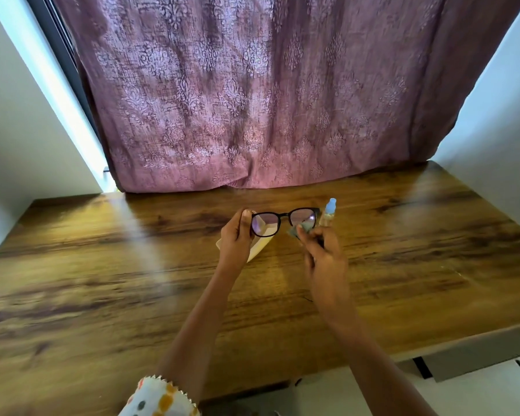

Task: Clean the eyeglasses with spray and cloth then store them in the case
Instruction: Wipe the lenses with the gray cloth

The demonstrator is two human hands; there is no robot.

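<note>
eyeglasses: dark-framed eyeglasses (283, 217) held up above the table, mid scene, lenses facing the camera; purple glare on both lenses
left hand: left hand (236, 235) pinches the left end of the frame, thumb on the near side, fingers behind; clamped on it
right hand: right hand (323, 250) fingers bunched round a grey-green cloth (300, 230); cloth pressed against the lower part of the right lens
hands: apart, one at each end of the frame
spray bottle: small clear spray bottle (328, 213) with pale blue cap, upright, just right of the frame and behind the right fingers; base hidden; cannot tell if the hand touches it
case: cream case (260, 249) lying on the table under the left hand, partly hidden by it; looks open, cannot tell for sure
table: dark wood-grain table (102, 280); blurred at the near left
curtain: mauve patterned curtain (252, 100) hanging at the far edge
sleeve: white sleeve (159, 399) with orange and grey spots at the near edge, on the left arm
</note>
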